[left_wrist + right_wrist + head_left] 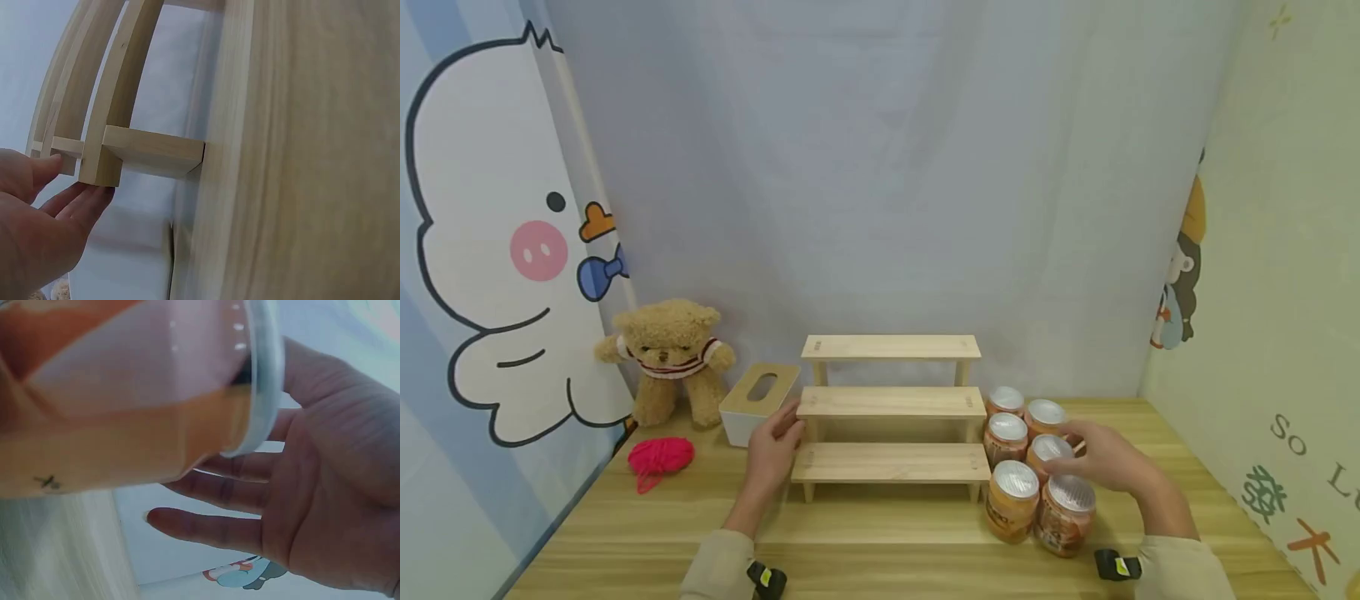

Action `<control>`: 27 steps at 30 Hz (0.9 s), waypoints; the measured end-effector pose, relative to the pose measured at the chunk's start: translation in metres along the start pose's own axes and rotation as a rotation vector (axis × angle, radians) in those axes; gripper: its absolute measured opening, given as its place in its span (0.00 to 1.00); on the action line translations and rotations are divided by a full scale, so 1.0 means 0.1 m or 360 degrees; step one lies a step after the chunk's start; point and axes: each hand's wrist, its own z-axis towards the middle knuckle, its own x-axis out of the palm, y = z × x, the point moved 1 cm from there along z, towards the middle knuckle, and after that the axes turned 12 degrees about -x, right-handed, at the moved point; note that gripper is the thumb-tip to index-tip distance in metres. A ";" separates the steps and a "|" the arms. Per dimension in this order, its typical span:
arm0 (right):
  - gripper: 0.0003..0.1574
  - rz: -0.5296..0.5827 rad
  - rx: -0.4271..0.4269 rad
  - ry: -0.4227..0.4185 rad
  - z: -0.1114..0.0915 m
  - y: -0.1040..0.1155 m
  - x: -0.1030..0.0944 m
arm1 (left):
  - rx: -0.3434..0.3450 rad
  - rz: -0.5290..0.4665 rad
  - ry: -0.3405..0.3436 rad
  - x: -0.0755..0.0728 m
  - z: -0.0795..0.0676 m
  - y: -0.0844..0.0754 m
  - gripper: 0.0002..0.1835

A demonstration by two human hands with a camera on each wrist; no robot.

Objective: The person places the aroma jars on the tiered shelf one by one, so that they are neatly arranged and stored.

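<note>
Cans (1049,448) first: you've got six of them in two rows, bunched just left of and below your right hand (1108,458). That hand is loosely spread, fingers fairly straight, thumb and fingertips reaching over the outer row's middle one. Can't tell whether you're actually touching it, but it doesn't look like you've got a grip.

Your left hand (772,450) is over at the near end of the shelf (891,462), which sits just to its right. Fingertips rest against the wood with the thumb apart from them, so you seem to be steadying it more than clutching it.

Progress-wise, you look pretty early to me: all six are down on the table (887,525), none up on the shelf, and none looks lifted. So the handling of all six seems left, while the shelf is already upright between your hands.

Beyond your left hand, further left, you've got the tissue box (737,427), bear (670,333) and yarn (660,457), all untouched.
</note>
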 end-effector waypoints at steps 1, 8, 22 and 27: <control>0.39 0.0000 0.0031 0.0022 -0.01 0.02 -0.01 | -0.0006 0.0003 -0.0013 0.00 0.01 0.00 0.23; 0.50 0.0150 0.0427 0.0280 -0.14 0.17 -0.10 | 0.0032 0.0011 -0.0031 0.03 0.02 -0.02 0.20; 0.32 0.0107 -0.0149 0.0393 -0.22 0.11 0.05 | -0.0082 -0.0330 0.0156 0.03 -0.02 -0.02 0.20; 0.32 0.0256 -0.0199 0.0332 -0.30 0.14 -0.06 | -0.0126 -0.0401 0.0133 0.04 0.00 0.01 0.19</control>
